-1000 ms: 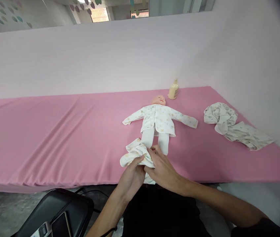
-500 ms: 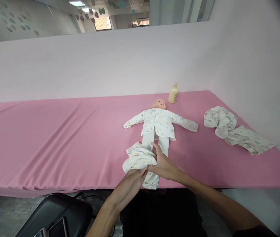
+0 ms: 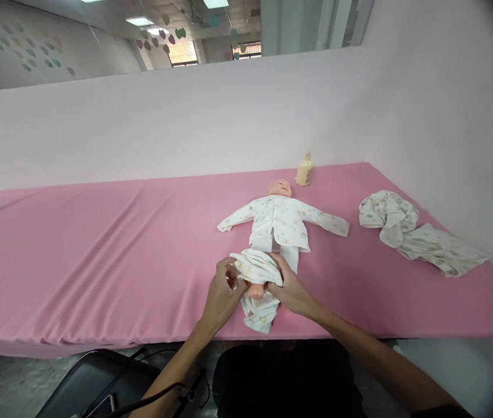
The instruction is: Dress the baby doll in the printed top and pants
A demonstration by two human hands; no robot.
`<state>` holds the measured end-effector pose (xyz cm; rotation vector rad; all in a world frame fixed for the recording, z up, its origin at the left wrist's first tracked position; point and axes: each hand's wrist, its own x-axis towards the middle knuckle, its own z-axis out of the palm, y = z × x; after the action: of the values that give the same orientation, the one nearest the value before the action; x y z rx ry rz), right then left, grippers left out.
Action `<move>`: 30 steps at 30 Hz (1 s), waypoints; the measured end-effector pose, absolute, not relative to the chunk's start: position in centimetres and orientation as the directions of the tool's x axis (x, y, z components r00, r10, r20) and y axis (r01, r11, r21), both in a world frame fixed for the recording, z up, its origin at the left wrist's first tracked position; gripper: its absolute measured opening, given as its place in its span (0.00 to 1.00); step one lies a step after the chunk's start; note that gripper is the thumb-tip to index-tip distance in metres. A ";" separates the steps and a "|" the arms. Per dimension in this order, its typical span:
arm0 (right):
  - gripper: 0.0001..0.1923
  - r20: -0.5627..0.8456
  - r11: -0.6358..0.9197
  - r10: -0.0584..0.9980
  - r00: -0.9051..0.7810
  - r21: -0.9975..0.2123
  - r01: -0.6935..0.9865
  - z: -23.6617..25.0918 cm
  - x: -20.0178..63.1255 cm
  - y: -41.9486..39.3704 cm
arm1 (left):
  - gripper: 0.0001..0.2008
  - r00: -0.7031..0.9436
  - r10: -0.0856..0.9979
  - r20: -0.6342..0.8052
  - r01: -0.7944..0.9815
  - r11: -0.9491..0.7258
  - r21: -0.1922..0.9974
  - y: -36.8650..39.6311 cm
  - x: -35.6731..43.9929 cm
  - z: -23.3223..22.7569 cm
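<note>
Shifted up and left since the earlier frame, the left hand (image 3: 224, 293) gripped the left side of a bunched printed garment (image 3: 257, 267), the right hand (image 3: 289, 290) its right, at lower centre. One doll foot (image 3: 256, 291) had appeared between them; the clothed doll (image 3: 279, 222) lay near centre.

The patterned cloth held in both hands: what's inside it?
A doll's foot peeks from the near edge of the cloth; anything further inside is covered and cannot be seen.
</note>
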<state>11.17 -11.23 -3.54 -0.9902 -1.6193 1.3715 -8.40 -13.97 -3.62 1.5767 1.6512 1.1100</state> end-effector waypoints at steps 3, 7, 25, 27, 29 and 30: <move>0.33 0.071 0.117 0.903 -0.423 -0.990 0.084 -3.6 11.4 -11.2 | 0.20 -0.070 0.975 0.210 0.577 -0.133 0.806 -12.1 -9.1 -2.9; 0.35 0.016 0.082 0.865 -0.502 -0.991 0.109 -3.6 12.5 -10.7 | 0.08 -0.021 0.980 0.199 0.602 -0.147 0.785 -10.6 -10.2 -2.7; 0.15 0.336 0.471 0.879 -0.339 -0.495 0.730 -6.5 12.7 -21.2 | 0.15 0.270 0.935 0.230 0.861 -0.342 0.377 -17.9 -13.2 -6.0; 0.18 0.356 0.475 0.872 -0.336 -0.450 0.756 -8.1 11.4 -22.7 | 0.17 0.404 0.886 0.229 0.848 -0.456 0.271 -17.6 -13.1 -7.0; 0.16 0.358 0.428 0.889 -0.285 -0.426 0.797 -9.4 10.1 -23.0 | 0.16 0.435 0.867 0.242 0.851 -0.484 0.205 -17.2 -12.6 -8.0; 0.13 0.360 0.404 0.896 -0.261 -0.415 0.815 -9.9 9.5 -22.9 | 0.14 0.433 0.861 0.265 0.857 -0.485 0.173 -17.0 -12.3 -8.4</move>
<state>9.50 -22.86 -9.93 -1.4521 -2.1230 0.1957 -12.30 -16.98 -8.43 2.6493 1.5884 0.5020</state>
